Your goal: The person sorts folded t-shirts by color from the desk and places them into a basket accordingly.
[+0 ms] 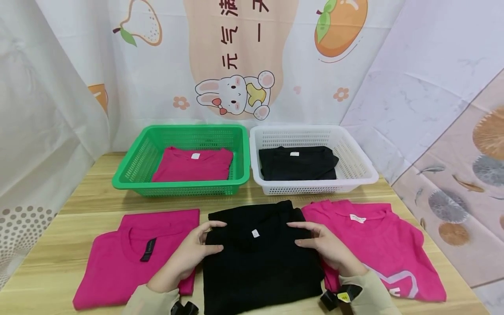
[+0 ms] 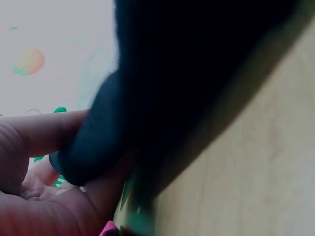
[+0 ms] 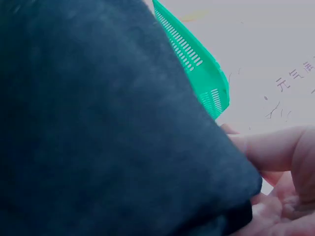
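A folded black T-shirt (image 1: pixel 261 262) with a small white neck label (image 1: pixel 255 233) is between my two hands in the head view. My left hand (image 1: pixel 191 247) grips its left edge, thumb on top. On the opposite edge my right hand (image 1: pixel 328 246) holds it the same way. The left wrist view has dark cloth (image 2: pixel 98 132) pinched between thumb and fingers, with the wooden table below it. In the right wrist view, the black fabric's corner (image 3: pixel 236 182) sits in the grip of the right hand (image 3: pixel 280 172), and the folded layers show at its edge.
Behind stand a green basket (image 1: pixel 185 189) with a folded pink T-shirt (image 1: pixel 193 166) and a white basket (image 1: pixel 360 177) with a folded black one (image 1: pixel 297 164). Another pink T-shirt (image 1: pixel 106 271) lies left on the wooden table (image 1: pixel 78 201), and a pink printed one (image 1: pixel 387 240) lies right.
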A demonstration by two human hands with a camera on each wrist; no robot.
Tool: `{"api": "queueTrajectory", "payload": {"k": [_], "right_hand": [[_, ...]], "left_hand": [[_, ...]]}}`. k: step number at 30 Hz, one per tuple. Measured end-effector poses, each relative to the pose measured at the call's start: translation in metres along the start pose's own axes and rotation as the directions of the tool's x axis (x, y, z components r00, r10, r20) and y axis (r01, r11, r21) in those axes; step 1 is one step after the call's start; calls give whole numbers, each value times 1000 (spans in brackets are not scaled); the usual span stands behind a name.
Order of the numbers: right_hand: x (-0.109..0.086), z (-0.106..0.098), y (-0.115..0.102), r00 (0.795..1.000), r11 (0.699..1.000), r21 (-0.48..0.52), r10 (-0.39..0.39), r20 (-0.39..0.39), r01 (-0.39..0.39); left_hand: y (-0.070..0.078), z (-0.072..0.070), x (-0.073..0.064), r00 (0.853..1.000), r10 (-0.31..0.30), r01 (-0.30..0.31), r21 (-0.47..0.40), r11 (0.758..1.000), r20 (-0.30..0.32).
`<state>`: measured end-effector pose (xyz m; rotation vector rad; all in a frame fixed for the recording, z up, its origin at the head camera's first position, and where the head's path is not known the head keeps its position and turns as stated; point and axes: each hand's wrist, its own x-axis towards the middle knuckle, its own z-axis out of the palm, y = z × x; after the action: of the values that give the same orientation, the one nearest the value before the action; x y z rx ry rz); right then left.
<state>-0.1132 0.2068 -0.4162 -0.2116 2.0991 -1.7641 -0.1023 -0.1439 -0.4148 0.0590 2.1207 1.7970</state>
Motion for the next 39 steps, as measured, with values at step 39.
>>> {"api": "queueTrajectory", "payload": {"k": [39], "right_hand": [[-15, -54, -96, 966, 969, 39, -241, -95, 245]], "left_hand": [[95, 19, 21, 967, 172, -230, -348, 909, -191]]}}
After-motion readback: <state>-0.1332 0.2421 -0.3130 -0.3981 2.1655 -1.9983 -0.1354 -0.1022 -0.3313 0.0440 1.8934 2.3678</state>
